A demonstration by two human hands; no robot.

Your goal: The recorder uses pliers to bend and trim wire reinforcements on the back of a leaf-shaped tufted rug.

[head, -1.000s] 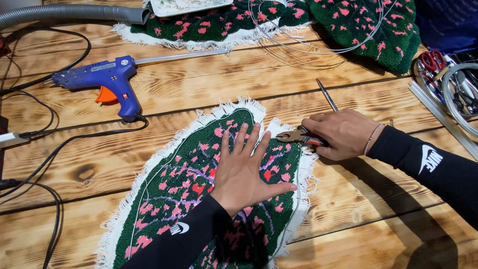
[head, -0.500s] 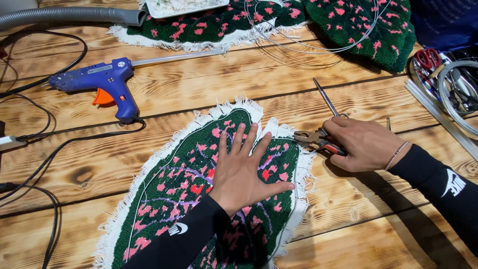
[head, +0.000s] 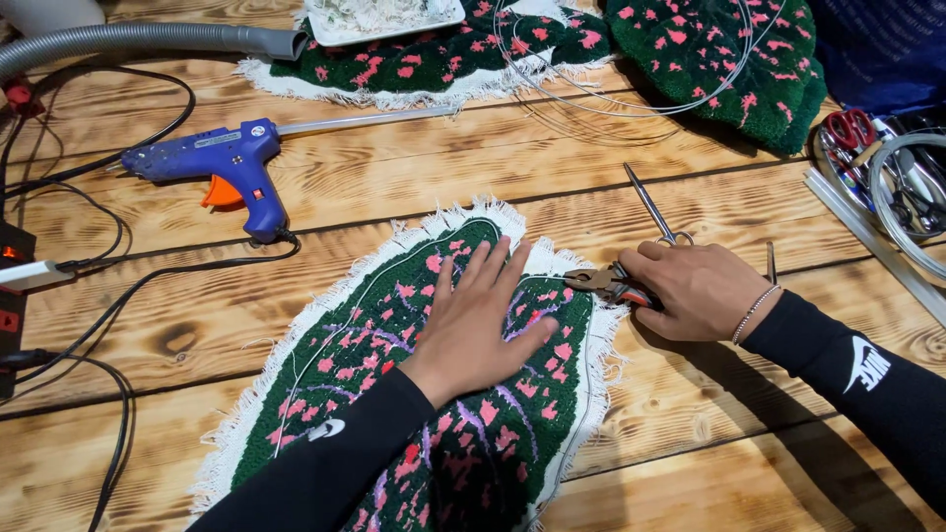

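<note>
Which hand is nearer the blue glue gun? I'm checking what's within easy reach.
Left. The left hand lies flat on the green rug, just right of the blue glue gun; the right hand holds pliers farther right.

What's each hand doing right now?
Left hand: open, flat on the green rug piece.
Right hand: closed on pliers.

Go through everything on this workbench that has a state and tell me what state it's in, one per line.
left hand: flat, fingers spread, pressing on the rug
right hand: closed around the pliers
pliers: held, tip at the rug's edge
leaf-shaped rug: lying flat, white fringe out
glue gun: lying on its side, corded
scissors: closed, lying on the table
</note>
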